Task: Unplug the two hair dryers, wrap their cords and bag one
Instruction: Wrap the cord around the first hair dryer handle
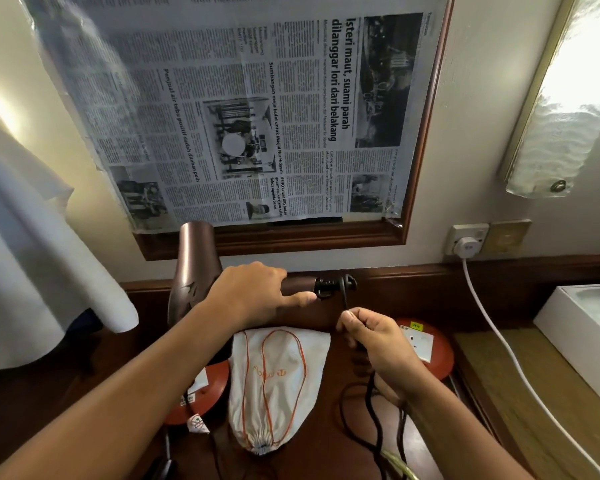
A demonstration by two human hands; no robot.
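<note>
Left hand [253,292] grips the bronze dryer [194,268]; right hand [374,337] pinches its black cord [345,296]. Slack could loosen the wrap at the handle.

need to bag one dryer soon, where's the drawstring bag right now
In the head view the white drawstring bag lies flat on the dark wooden desk, centre-low, between the two forearms, just below the left hand gripping the brown hair dryer.
</note>
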